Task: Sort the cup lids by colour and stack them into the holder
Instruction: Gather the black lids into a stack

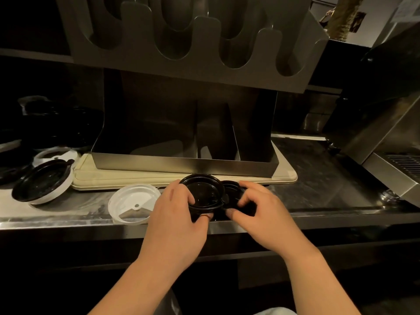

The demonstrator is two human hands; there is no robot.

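My left hand [179, 214] grips a small stack of black lids [202, 192] at the counter's front edge, thumb under and fingers over the rim. Right beside it, my right hand [256, 208] pinches another black lid [231, 189] that touches the stack. A white lid [133, 203] lies upside down just left of my left hand. Farther left, a black lid [41, 180] sits nested in a white one, with another white lid [54, 154] behind it. The dark lid holder [184, 164] with divided compartments stands directly behind my hands.
The holder stands on a cream tray [286, 177] on the steel counter [329, 194]. A slotted cup dispenser [181, 64] hangs above. More dark lids [56, 123] pile at the far left. A steel machine [391, 142] stands at the right.
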